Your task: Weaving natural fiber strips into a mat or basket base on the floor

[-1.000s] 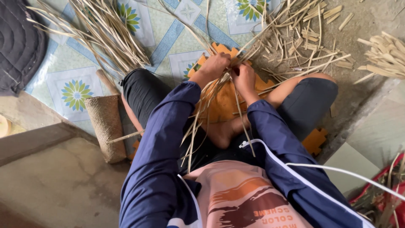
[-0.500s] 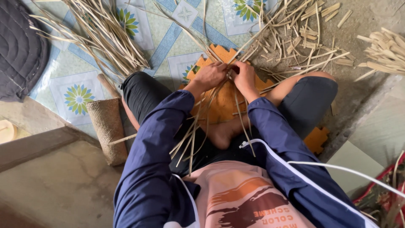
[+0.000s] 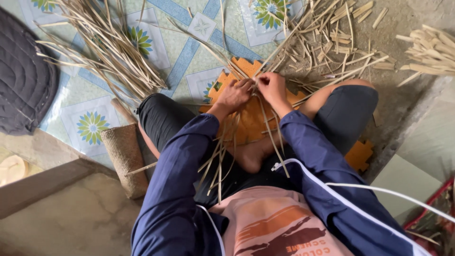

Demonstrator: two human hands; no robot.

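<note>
Over an orange foam mat (image 3: 246,124), both hands (image 3: 256,91) pinch pale strips (image 3: 222,156).

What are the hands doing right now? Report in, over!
Left hand and right hand both pinching thin straw strips over the orange foam mat. Loose strips trail across the lap. Woven roll beside the knee, not in the way.

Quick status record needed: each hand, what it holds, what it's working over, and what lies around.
left hand: grip closed on thin straw-coloured strips, which trail back over the lap
right hand: pinching the same strips, close beside the left hand
work surface: orange foam mat on the floor between the legs
left side: woven roll by the knee; loose strip pile on patterned floor sheet
right side: scattered strip offcuts
</note>
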